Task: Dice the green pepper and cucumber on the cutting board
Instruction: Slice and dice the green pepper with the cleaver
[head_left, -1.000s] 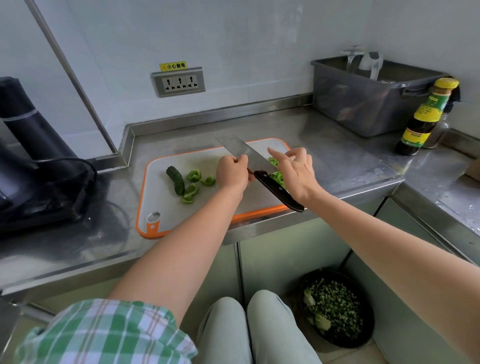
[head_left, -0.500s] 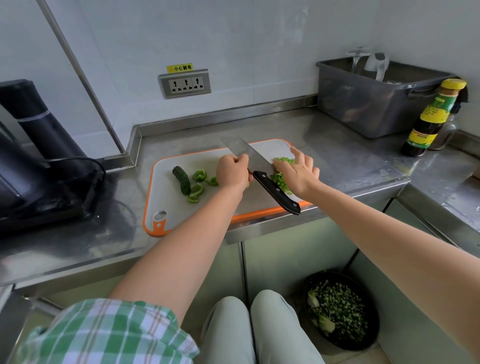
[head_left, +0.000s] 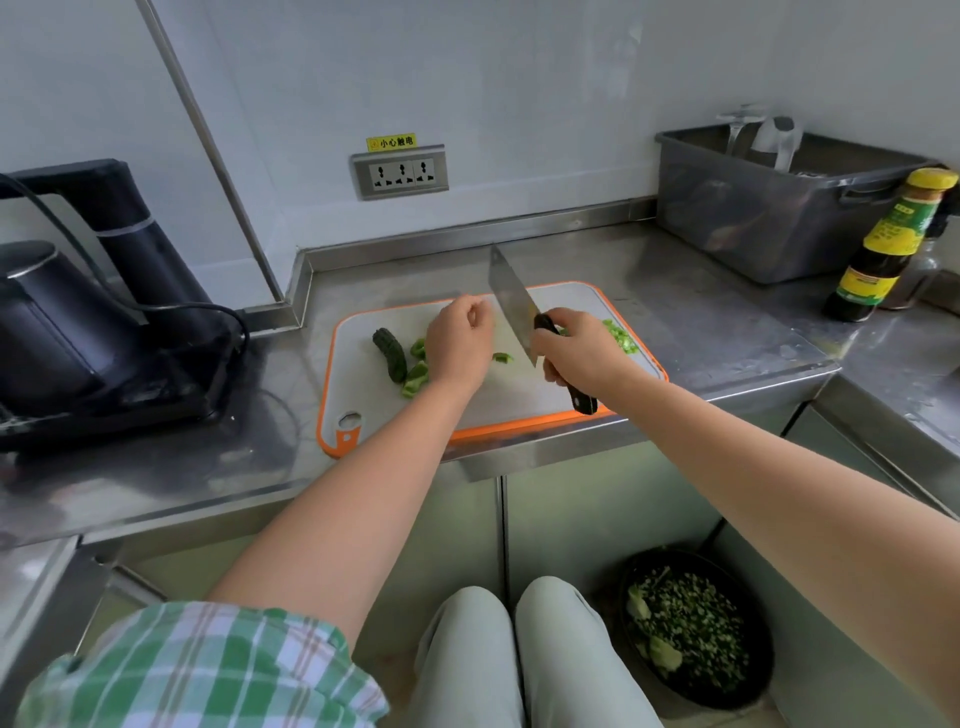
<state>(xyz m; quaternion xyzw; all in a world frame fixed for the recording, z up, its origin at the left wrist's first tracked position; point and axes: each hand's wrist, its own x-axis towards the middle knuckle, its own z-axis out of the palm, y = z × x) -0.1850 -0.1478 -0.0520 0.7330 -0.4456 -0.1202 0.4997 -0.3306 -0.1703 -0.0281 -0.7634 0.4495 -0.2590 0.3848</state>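
**Dicing in progress: knife (head_left: 511, 304) lifted above the cutting board (head_left: 519, 400), pepper part done, cucumber (head_left: 389, 354) uncut**

A white cutting board with an orange rim is seen from above, lying on a steel counter (head_left: 701, 332). The knife is grasped by its black handle in the right hand (head_left: 576, 351). Its broad blade is tilted up and away, clear of the board. The left hand (head_left: 460, 343) is held just over the middle of the board with its fingers loosely curled, and nothing can be seen in them.

A short, dark length of cucumber lies on the left part of the board. Coarse pieces of green pepper (head_left: 415, 371) lie just beside it, partly hidden by the left hand. One stray pepper piece (head_left: 502, 357) lies between the two hands. A heap of diced pepper (head_left: 621, 338) is gathered on the right part of the board, beyond the right hand.

The step in hand is judged to be the pepper: part is diced, the coarse pieces are not, and the cucumber is not yet begun. For the next move, a coarse piece would need to be drawn under the blade and pinned by the left fingertips. The fingertips should be tucked back from the edge as the blade is brought down, since the left hand is near it.
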